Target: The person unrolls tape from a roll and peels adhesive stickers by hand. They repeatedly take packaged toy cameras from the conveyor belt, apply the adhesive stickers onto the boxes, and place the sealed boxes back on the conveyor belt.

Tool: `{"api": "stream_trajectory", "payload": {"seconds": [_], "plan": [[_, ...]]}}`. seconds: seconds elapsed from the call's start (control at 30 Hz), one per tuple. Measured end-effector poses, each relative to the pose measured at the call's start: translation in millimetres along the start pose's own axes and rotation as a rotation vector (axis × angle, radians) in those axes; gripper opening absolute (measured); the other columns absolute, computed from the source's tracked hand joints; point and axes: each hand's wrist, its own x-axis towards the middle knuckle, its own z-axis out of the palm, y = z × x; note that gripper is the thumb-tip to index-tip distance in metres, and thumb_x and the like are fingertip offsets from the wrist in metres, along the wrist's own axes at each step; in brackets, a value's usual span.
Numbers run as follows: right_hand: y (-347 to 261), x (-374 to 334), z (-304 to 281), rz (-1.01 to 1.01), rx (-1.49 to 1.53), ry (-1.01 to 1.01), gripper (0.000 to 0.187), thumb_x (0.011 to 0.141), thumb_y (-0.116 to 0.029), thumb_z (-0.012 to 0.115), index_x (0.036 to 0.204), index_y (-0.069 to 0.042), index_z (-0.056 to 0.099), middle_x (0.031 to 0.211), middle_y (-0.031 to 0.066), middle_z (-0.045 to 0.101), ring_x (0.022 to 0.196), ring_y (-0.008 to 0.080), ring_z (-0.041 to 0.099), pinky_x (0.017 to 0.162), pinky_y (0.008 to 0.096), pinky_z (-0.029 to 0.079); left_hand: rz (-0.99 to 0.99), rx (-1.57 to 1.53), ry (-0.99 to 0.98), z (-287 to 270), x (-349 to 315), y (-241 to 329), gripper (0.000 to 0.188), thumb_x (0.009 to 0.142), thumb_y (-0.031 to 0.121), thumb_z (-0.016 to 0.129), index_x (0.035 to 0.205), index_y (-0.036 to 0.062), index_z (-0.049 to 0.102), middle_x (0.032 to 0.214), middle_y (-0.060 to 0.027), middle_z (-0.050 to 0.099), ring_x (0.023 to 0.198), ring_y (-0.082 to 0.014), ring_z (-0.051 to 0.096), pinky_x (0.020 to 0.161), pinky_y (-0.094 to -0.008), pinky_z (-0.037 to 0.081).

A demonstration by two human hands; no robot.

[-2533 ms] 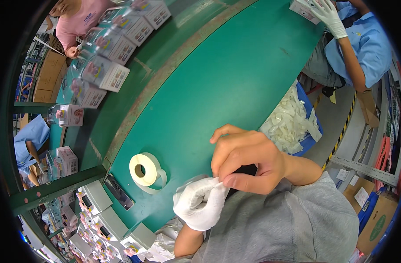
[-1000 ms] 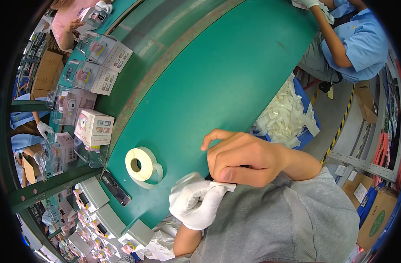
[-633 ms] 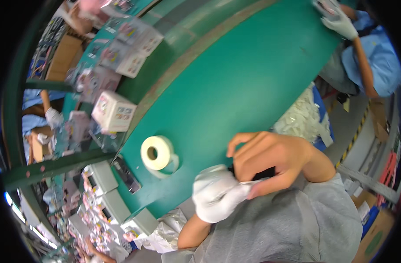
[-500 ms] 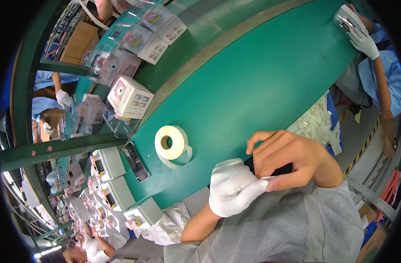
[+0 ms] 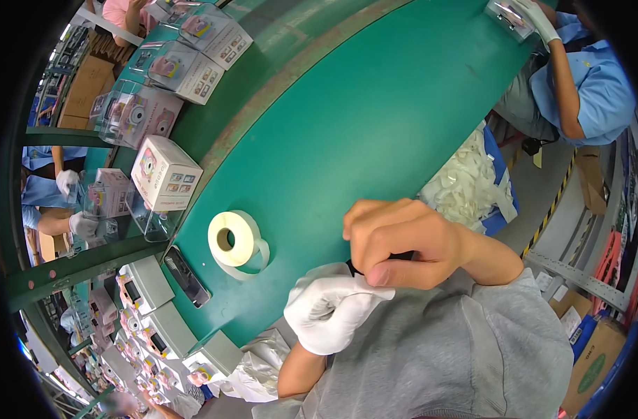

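A white glove (image 5: 322, 318) covers my left hand (image 5: 319, 300), whose fingers curl into a loose fist with nothing visible in them. My right hand (image 5: 406, 241) is bare and bent over it. Its thumb and fingers pinch the tip of one of the glove's fingers, which is drawn out toward the right. Both hands are close to my body, beside the near edge of the green table (image 5: 319, 160). Part of my right hand's fingers is hidden behind the back of that hand.
A roll of pale labels (image 5: 243, 227) and a dark phone (image 5: 186, 276) lie on the table. Boxed toy cameras (image 5: 167, 173) and clear covers line its left side. White boxes (image 5: 169, 332) are stacked lower left. A blue bin (image 5: 500, 167) holds white scraps. A gloved co-worker (image 5: 581, 84) sits far right.
The view has shifted, so the table and its things appear farther left. My hands keep the same hold, with my right hand still pinching the glove's fingertip.
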Motion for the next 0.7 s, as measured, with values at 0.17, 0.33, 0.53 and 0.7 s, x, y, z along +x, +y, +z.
{"api": "stream_trajectory", "payload": {"seconds": [0.17, 0.33, 0.53, 0.7], "plan": [[-2, 1, 11, -0.028, 0.181, 0.157, 0.023, 0.094, -0.005, 0.062, 0.115, 0.006, 0.061, 0.104, 0.0206, 0.066, 0.088, 0.0247, 0.065, 0.081, 0.0373, 0.052, -0.156, -0.133, 0.154, -1, -10, 6, 0.016, 0.095, 0.013, 0.069, 0.090, -0.0014, 0.066, 0.085, -0.0117, 0.073, 0.071, -0.0126, 0.064, 0.067, -0.0288, 0.053], [-13, -2, 14, 0.100, 0.380, 0.238, 0.030, 0.088, 0.010, 0.064, 0.117, 0.008, 0.058, 0.103, 0.0197, 0.066, 0.091, 0.0223, 0.064, 0.079, 0.0330, 0.050, -0.189, -0.079, 0.162, -3, -14, 10, 0.012, 0.095, 0.010, 0.067, 0.091, -0.0010, 0.065, 0.085, -0.0128, 0.072, 0.073, -0.0146, 0.065, 0.070, -0.0301, 0.053], [-30, 2, 9, 0.284, 0.486, 0.294, 0.017, 0.089, 0.015, 0.063, 0.104, 0.008, 0.064, 0.091, 0.0153, 0.068, 0.080, 0.0176, 0.064, 0.068, 0.0280, 0.050, -0.231, -0.399, 0.122, 3, -4, 16, 0.015, 0.096, 0.000, 0.062, 0.111, -0.0039, 0.063, 0.092, -0.0219, 0.072, 0.067, -0.0172, 0.068, 0.059, -0.0299, 0.056], [-39, 3, 3, 0.394, 0.530, 0.316, 0.014, 0.092, 0.008, 0.064, 0.105, 0.006, 0.068, 0.092, 0.0108, 0.069, 0.080, 0.0142, 0.066, 0.071, 0.0270, 0.052, -0.157, -0.321, 0.066, 10, 12, 25, 0.014, 0.095, -0.006, 0.060, 0.109, -0.0044, 0.063, 0.090, -0.0213, 0.073, 0.067, -0.0186, 0.070, 0.058, -0.0307, 0.057]]}}
